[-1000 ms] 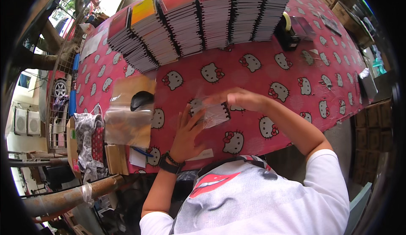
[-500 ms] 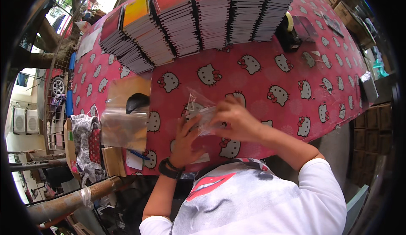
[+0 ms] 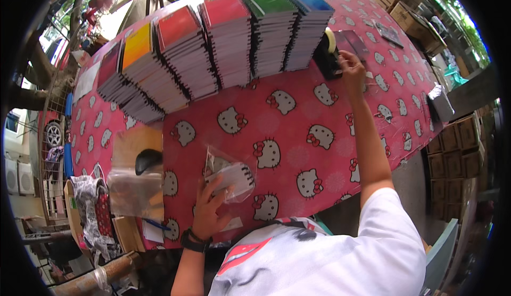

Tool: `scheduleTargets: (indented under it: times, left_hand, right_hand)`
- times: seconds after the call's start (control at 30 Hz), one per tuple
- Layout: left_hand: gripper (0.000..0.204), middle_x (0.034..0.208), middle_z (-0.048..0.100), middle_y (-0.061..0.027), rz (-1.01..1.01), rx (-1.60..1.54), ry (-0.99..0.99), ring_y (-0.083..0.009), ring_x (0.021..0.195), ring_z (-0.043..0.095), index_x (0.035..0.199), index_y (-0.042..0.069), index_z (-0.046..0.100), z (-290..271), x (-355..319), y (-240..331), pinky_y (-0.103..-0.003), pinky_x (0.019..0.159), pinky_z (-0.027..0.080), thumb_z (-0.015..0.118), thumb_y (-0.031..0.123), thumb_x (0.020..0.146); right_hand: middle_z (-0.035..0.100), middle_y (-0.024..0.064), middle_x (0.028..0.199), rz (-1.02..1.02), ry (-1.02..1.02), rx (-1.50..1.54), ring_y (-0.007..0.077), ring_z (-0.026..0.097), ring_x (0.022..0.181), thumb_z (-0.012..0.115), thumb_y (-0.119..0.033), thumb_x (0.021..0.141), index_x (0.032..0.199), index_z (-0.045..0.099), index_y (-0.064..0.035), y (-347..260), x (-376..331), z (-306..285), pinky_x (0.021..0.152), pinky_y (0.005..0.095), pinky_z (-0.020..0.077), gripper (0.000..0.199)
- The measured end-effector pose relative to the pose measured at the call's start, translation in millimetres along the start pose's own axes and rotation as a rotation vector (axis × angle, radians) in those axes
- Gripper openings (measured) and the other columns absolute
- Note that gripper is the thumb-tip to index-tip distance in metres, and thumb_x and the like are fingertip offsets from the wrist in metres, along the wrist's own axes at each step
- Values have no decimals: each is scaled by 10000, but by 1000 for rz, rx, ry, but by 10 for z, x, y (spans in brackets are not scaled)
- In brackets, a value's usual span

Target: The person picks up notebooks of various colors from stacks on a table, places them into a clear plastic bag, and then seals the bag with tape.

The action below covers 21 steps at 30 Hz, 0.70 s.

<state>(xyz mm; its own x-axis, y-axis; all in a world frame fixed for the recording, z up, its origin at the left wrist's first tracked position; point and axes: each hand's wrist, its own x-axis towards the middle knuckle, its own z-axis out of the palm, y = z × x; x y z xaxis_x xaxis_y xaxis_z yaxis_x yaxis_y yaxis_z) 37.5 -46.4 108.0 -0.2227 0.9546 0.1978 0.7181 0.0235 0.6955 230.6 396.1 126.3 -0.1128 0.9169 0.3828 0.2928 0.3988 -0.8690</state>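
Observation:
A small white spiral notepad (image 3: 237, 178) lies inside a clear plastic bag (image 3: 244, 194) on the pink table, near my body. My left hand (image 3: 210, 211) holds it at its left side, thumb and fingers bent over the bag. At the far right, my right hand (image 3: 351, 70) is stretched out to a black tape dispenser (image 3: 326, 56) with a pale yellow roll. Its fingers are pinched together at the dispenser's front end, on the tape; the strip itself is barely visible.
Tall stacks of spiral notebooks (image 3: 226, 46) with coloured covers stand in a row along the back. To the left lie clear plastic bags (image 3: 136, 192) on brown card, a dark rounded object (image 3: 149, 162) and a blue pen (image 3: 157, 224). Stacked cartons (image 3: 455, 157) stand beyond the right edge.
My right hand has left the bagged notepad and reached far right to the tape dispenser. My left hand stays on the bag. The view has shifted.

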Motion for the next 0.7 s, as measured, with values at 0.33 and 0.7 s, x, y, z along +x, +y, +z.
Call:
scheduleTargets:
  times: [0.33, 0.7]
  left_hand:
    - [557, 1352, 366, -108, -18, -10, -24, -404, 1236, 313, 1147, 113, 585, -17, 11, 21, -489, 1015, 291, 636, 73, 593]
    - [594, 1363, 350, -120, 16, -35, -22, -386, 1225, 329, 1162, 101, 573, 7, -14, -33, -483, 1025, 273, 656, 78, 574]
  right_hand:
    - [665, 88, 820, 164, -276, -485, 237, 599, 851, 626, -445, 772, 826, 690, -62, 1103, 1051, -117, 913, 372, 328, 392]
    - [524, -26, 667, 689, -333, 235, 52, 421, 502, 637, -222, 837, 838, 598, -68, 1187, 230, -344, 424, 209, 332, 158]
